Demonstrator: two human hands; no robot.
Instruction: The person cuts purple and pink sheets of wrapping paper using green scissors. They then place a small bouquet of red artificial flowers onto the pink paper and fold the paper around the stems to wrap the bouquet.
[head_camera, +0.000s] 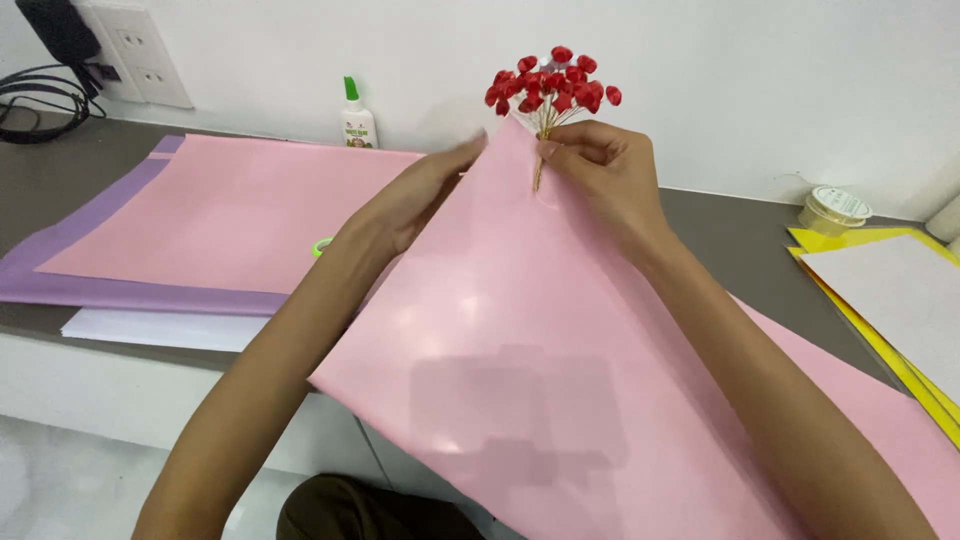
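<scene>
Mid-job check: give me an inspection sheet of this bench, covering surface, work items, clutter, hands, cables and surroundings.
Surface: grey countertop, mostly covered by paper.
Job's things: glossy pink sheet lifted off the counter; bunch of small red artificial flowers on thin stems at its top corner.
Clutter: pink sheet on purple sheet, white paper under them; glue bottle; ribbon spool; yellow and white sheets.
Hands: left hand pinches the pink sheet's top edge; right hand grips the flower stems against the sheet.
Cables: black cable coiled below the wall sockets.
Surroundings: white wall.
</scene>
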